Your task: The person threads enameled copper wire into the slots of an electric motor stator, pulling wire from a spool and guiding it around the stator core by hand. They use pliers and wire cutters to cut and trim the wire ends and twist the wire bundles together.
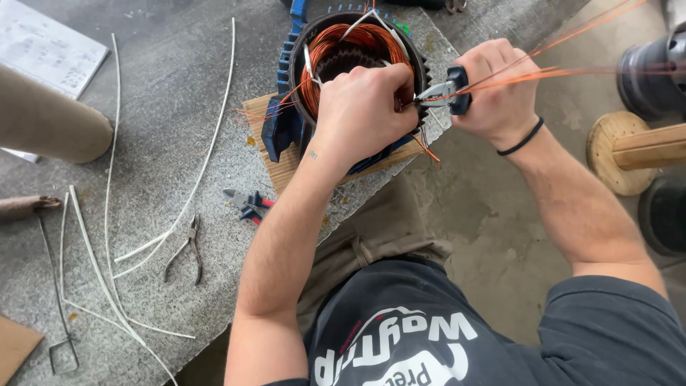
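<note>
Gripping blue-handled pliers [444,91] in a closed right hand [496,89], a person tugs copper wire strands [543,71] beside the stator [343,64], where the left hand [364,111] clamps the winding; a steady, straight pull likely spares the wire.

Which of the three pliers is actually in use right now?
The dark-handled pliers in the right hand, gripping copper wire at the motor stator. The red-and-blue pair and the bare-metal pair lie untouched on the bench.
</note>
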